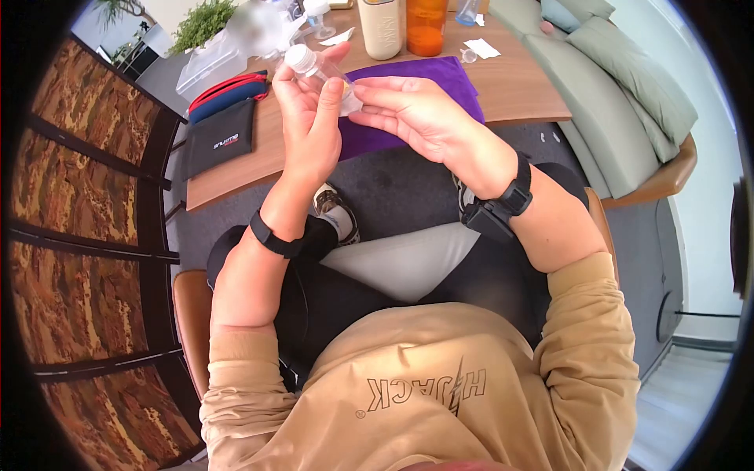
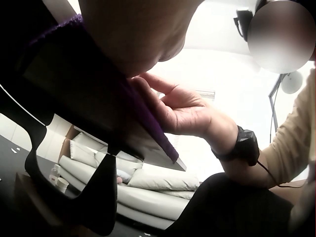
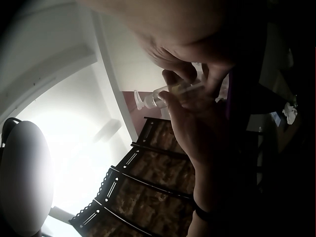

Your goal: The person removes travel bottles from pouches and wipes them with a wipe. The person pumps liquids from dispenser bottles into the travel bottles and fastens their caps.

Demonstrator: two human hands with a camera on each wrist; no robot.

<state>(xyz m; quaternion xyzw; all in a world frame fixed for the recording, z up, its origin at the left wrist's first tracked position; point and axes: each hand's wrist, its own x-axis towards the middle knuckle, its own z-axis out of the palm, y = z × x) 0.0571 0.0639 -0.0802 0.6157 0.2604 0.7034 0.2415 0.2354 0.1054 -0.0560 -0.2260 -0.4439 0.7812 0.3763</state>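
Note:
A clear pump bottle with a white top lies tilted in my left hand, which grips its body between thumb and fingers. The pump's nozzle shows in the right wrist view, where the bottle points to the left. My right hand reaches in from the side, pinching a thin white piece against the lower end of the bottle. Both hands are above the near part of a purple cloth. In the left wrist view the right hand appears beyond the dark left hand.
On the wooden table stand a cream bottle and an orange cup. White paper scraps lie to their right. A black pouch, a red-and-blue case and a clear plastic box are at left.

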